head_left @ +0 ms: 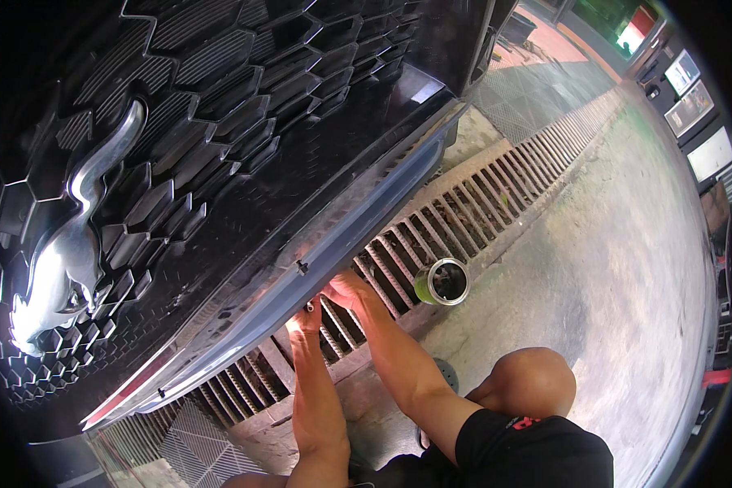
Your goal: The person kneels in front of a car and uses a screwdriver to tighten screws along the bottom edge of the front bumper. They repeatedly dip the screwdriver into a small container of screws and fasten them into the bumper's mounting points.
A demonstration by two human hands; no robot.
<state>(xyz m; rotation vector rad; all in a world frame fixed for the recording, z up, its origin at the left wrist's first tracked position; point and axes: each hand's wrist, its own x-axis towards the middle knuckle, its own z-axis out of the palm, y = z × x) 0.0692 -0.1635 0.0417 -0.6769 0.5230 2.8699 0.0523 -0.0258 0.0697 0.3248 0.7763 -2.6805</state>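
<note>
Both my arms reach under the lower lip [333, 252] of a car's front bumper, a grey-blue strip with small dark clips along it. My left hand [304, 319] is at the lip's underside, its fingers mostly hidden behind the edge. A small shiny metal piece [310, 307] shows beside it; whether I hold it, I cannot tell. Just to the right, my right hand [346, 289] also goes up under the lip, with its fingertips out of sight. Above them rises the black honeycomb grille [220, 89] with a chrome animal-shaped emblem [65, 252].
An open can [421, 287], green outside and dark within, stands right of my hands at the edge of a rusty floor grate [480, 195]. Concrete floor [594, 260] stretches to the right. My bare knee [537, 381] is close by my right arm. Shelves and framed panels [691, 106] line the far right.
</note>
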